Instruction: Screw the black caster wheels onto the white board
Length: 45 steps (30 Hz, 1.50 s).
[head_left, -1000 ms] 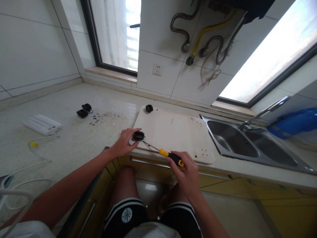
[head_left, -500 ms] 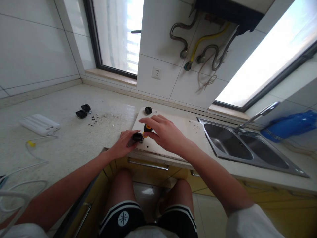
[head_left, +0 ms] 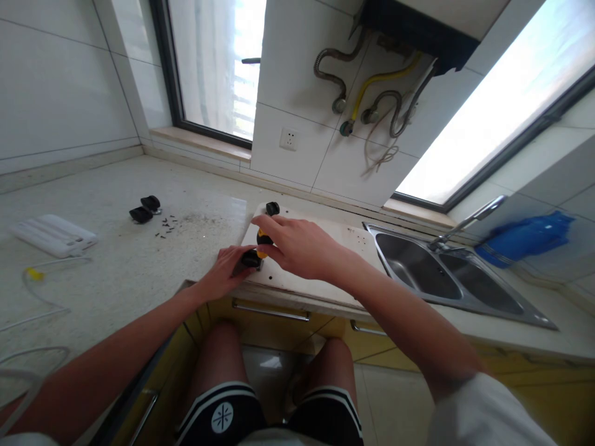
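Note:
My right hand [head_left: 300,249] is closed around the black and yellow handle of a screwdriver [head_left: 264,239], which stands nearly upright. Its tip is hidden beside a black caster wheel [head_left: 251,259] at the near left corner of a white board [head_left: 325,280]. From the left, my left hand [head_left: 224,270] grips that caster, fingers against its side. A second black caster [head_left: 272,208] sits on the board's far left corner. Two loose casters [head_left: 141,215] lie on the counter to the left, with several small dark screws [head_left: 166,227] beside them.
A white power bank [head_left: 56,235] with a cable and yellow tag [head_left: 35,274] lies at the left. The steel double sink [head_left: 418,263] is right of the board. Drawer handles [head_left: 272,310] stick out below the counter edge. Hoses [head_left: 360,105] hang on the wall.
The whole view has shifted slightly, so everything sits a little further left. Both hands keep their places at the caster, and the screwdriver handle looks somewhat more upright.

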Available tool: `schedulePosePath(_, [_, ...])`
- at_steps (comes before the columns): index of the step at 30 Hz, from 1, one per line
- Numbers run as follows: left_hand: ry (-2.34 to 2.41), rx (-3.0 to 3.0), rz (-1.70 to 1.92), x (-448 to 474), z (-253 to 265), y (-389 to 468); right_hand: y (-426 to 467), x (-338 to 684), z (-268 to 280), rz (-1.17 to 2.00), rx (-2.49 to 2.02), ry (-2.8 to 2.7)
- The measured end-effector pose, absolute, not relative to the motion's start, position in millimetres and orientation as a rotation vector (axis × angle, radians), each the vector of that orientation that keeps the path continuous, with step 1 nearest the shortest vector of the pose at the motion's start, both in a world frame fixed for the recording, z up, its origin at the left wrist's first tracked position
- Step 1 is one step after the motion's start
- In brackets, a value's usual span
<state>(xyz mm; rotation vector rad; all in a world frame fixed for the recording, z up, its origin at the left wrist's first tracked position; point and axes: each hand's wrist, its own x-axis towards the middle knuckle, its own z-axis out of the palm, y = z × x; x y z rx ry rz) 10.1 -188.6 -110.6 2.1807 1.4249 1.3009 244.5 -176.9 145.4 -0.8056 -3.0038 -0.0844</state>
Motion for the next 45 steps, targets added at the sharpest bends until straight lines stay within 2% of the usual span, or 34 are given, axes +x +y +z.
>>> schedulePosePath(5, [1.431,2.176,1.310,10.2,-109.7,-188.8,-178.1,239.9,145.7,-0.340,-0.871,-3.002])
schedulePosePath(8, [1.431,2.175,1.300,10.3,-108.6,-188.8,-175.5,237.4,136.5,-0.390,-0.777,-2.932])
schedulePosePath(13, [1.430,2.166,1.324,11.1,-108.9,-188.7,-170.1,239.8,136.5,-0.322,-0.806,-2.941])
schedulePosePath(18, [1.429,2.204,1.317,10.1,-112.5,-188.3,-162.7,247.2,132.8,-0.101,-0.419,-2.916])
schedulePosePath(22, [1.404,2.315,1.338,8.9,-117.4,-186.9,-155.4,246.3,107.2,-0.161,-0.485,-2.744])
schedulePosePath(27, [1.466,2.357,1.327,9.3,-118.2,-187.0,-151.9,248.1,98.5,0.203,-0.252,-2.769])
schedulePosePath(32, [1.470,2.370,1.287,9.1,-116.9,-187.8,-152.1,249.4,97.2,0.007,-0.623,-2.701])
schedulePosePath(37, [1.497,2.368,1.293,8.8,-115.7,-188.2,-147.7,252.6,103.5,0.276,-0.401,-2.736])
schedulePosePath(42, [1.456,2.388,1.302,9.2,-115.5,-188.7,-153.2,251.5,99.4,-0.052,-0.712,-2.676])
schedulePosePath(45, [1.473,2.398,1.326,9.7,-117.3,-188.0,-156.5,253.4,101.2,0.110,-0.493,-2.719])
